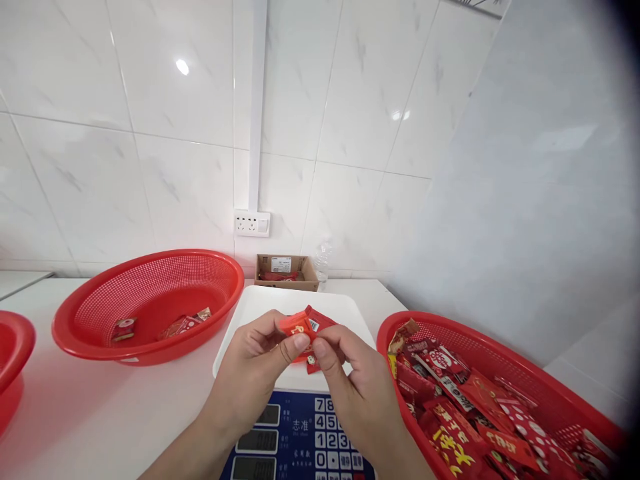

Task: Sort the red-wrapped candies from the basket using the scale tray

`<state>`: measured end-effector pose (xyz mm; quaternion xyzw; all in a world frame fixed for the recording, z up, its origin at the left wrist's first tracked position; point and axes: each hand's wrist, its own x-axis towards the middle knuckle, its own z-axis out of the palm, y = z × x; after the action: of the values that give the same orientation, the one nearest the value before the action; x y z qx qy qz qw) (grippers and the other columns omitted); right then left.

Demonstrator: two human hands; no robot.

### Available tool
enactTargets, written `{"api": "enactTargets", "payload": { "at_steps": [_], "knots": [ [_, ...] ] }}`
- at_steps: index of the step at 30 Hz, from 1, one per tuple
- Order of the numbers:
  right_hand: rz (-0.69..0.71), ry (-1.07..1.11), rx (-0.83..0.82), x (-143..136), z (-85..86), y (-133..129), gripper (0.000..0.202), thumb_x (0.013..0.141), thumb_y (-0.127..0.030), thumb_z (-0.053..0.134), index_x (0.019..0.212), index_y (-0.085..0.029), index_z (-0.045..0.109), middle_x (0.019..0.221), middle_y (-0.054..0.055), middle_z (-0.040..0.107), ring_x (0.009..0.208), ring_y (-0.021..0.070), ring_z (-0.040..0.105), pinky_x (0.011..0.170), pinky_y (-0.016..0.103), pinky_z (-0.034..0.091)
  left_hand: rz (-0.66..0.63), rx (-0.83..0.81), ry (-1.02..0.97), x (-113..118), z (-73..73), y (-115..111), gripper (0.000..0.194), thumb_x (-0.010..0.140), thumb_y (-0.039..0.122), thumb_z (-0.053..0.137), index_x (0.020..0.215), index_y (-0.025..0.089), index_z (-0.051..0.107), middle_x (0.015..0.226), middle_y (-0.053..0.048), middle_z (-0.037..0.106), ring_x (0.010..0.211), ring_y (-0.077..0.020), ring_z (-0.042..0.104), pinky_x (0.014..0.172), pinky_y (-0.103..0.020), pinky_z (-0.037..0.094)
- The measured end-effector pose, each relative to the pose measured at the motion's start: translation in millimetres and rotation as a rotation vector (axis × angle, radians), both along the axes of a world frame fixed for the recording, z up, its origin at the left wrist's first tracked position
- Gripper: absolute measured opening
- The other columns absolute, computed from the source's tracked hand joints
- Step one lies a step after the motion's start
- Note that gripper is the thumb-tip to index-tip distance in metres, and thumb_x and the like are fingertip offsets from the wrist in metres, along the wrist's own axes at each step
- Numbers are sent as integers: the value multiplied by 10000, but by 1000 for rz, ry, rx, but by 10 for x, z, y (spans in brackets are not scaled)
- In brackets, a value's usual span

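Held packet: a small, glossy red wrapper packet with yellow print (296, 325), located at the frame's centre, above the scale pan.
Left hand (257, 353): thumb and fingers pinched together on the packet's left part.
Right hand (350, 363): thumb and forefinger pinched at the packet's right edge.
Grip reason: both ends are apparently gripped so that the small packet is steadied.
Scale: a white flat-panned scale with blue keypad panel (243, 320), lower centre; red packets lie on its pan, partly hidden. Seemingly placed between baskets for easy reach.
Right basket: red perforated plastic basket (480, 347), lower right; heaped with mostly red packets.
Left basket: red perforated round plastic basket (125, 293), left; few packets contained.
Box: low brown cardboard box (270, 285), behind the scale; red contents visible.
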<state>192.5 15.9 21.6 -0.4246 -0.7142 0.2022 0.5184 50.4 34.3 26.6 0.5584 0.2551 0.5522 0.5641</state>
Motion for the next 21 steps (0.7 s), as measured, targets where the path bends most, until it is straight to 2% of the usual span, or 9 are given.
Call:
{"api": "enactTargets", "payload": {
  "at_steps": [5,11,16,19,21],
  "knots": [
    [21,122,-38,-17,20,23,171,905,-350,503,872,-212,599,760,6,636,666,129,589,574,210,468,-49,-49,-22,9,23,10,166,806,296,665,698,185,603,683,27,594,706,-115,546,706,-250,455],
    [-34,176,15,-21,2,15,150,901,-330,518,852,-215,603,755,-2,657,641,113,592,581,204,475,-80,-53,23,43,9,9,135,777,299,691,804,199,604,797,12,625,745,-134,558,743,-281,459],
    [-7,199,-34,-20,4,19,170,896,-359,521,894,-211,605,807,13,664,672,124,609,588,220,490,-24,-13,55,41,0,-14,152,814,318,646,771,184,587,767,5,602,738,-138,542,743,-286,447],
    [15,213,-80,-8,16,25,175,875,-373,555,914,-211,609,832,15,651,682,127,610,583,224,490,33,26,154,35,9,-37,154,831,339,618,795,190,601,800,-9,613,774,-156,544,747,-294,440],
    [25,200,-68,1,24,29,152,870,-355,566,854,-210,607,779,-1,626,657,118,590,576,218,476,103,57,229,40,14,-50,163,826,343,622,768,193,593,776,-7,605,762,-159,539,723,-287,431]
  ]
}}
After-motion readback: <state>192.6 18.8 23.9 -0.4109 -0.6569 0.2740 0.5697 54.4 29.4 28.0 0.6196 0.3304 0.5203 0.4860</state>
